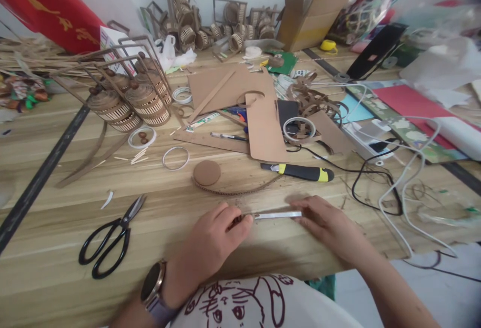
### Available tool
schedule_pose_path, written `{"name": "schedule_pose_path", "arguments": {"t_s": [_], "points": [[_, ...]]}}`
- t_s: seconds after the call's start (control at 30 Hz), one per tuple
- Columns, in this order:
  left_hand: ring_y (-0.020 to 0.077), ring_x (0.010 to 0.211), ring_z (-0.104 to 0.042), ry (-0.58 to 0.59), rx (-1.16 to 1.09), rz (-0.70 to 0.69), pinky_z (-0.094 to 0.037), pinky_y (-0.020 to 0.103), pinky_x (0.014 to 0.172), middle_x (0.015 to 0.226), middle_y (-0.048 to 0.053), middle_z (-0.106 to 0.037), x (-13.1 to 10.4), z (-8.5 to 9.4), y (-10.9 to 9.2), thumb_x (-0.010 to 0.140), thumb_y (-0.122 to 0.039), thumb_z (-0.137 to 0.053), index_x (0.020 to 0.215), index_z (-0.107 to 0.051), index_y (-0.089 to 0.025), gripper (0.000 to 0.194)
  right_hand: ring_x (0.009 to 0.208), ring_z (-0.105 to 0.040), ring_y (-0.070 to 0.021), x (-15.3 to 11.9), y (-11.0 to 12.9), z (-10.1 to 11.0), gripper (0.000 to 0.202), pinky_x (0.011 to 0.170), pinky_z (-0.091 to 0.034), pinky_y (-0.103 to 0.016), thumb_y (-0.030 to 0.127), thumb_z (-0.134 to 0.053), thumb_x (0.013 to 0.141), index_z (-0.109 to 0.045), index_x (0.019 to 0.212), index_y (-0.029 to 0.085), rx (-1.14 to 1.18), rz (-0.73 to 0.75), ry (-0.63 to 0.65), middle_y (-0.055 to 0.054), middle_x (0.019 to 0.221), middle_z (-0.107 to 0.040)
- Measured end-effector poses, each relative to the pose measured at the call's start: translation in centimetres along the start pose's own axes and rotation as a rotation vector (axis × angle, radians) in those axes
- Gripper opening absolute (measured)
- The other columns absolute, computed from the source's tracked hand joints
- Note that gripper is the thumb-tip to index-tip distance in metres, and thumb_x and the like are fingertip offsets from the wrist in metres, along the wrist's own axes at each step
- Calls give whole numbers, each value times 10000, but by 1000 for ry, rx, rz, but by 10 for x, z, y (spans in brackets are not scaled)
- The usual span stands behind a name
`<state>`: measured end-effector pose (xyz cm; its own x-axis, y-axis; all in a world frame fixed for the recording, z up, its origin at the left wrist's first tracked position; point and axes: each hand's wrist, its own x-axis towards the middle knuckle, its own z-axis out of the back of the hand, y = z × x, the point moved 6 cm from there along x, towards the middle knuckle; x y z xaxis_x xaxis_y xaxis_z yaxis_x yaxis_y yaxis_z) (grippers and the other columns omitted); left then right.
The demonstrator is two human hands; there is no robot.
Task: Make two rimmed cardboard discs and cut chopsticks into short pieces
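Note:
A narrow, shiny white strip [278, 215] runs level between my two hands near the table's front edge. Pinched fingers of my left hand [221, 230] grip its left end, along with something dark brown that is mostly hidden by them. At the other end, my right hand [326, 223] has thumb and fingers closed around the strip's tip. Just beyond the hands lie a round brown cardboard disc [207, 172] and a thin, curved corrugated strip [240, 192]. A black-and-yellow utility knife [300, 172] rests beyond my right hand, its blade pointing left.
Black-handled scissors [112, 240] lie at left. Behind them stand several small woven barrels [147, 103] in frames. Cardboard sheets [265, 132], tape rolls [299, 128] and a pen [229, 136] cover the middle. White cables [421, 168] and a power strip [370, 140] sprawl at right.

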<state>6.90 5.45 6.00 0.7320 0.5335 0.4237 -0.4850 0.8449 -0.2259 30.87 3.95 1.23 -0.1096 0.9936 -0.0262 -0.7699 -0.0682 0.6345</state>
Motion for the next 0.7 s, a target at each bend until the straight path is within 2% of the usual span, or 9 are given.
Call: {"name": "schedule_pose_path", "arguments": {"t_s": [0.07,0.13,0.3,0.5,0.6,0.7], "points": [[177,774,-575,3,-2,4,-528,297,673,880,54,-653,-1,-1,0,991,-138,-370,1085,-608,-161,258,843,-675,-228,4,8,-2,170,770,-557,-373,275,-523,865,-682,920,244,67,8,11,-66,878,-710],[178,772,-574,6,-10,6,-524,294,672,878,52,-651,-2,-1,1,986,-134,-391,1083,-606,-155,237,828,-679,-221,7,16,-3,156,766,-559,-362,256,-525,849,-678,879,245,127,7,28,-53,848,-708],[179,763,-567,6,-13,30,-524,302,673,871,51,-650,-2,-3,3,979,-131,-417,1088,-605,-152,219,921,-696,-227,6,18,-9,246,844,-557,-377,210,-563,773,-671,993,236,300,-43,64,-59,980,-744],[183,757,-576,-26,11,5,-519,296,651,873,58,-659,-2,-1,2,998,-137,-362,1082,-603,-144,256,763,-680,-208,2,14,-20,246,662,-566,-304,411,-710,764,-682,919,222,530,-167,-10,-58,845,-733],[184,743,-576,-39,20,-7,-509,292,627,880,61,-669,-3,1,1,1005,-148,-342,1069,-604,-148,270,757,-669,-201,8,21,-20,269,675,-559,-305,479,-699,787,-685,872,224,548,-134,-103,-48,832,-717],[190,745,-575,-52,-4,28,-511,308,648,883,56,-682,-4,3,4,997,-150,-380,1053,-606,-159,233,859,-680,-213,16,30,-22,290,748,-564,-317,507,-678,815,-679,897,228,612,-81,-138,-71,946,-729]]}}
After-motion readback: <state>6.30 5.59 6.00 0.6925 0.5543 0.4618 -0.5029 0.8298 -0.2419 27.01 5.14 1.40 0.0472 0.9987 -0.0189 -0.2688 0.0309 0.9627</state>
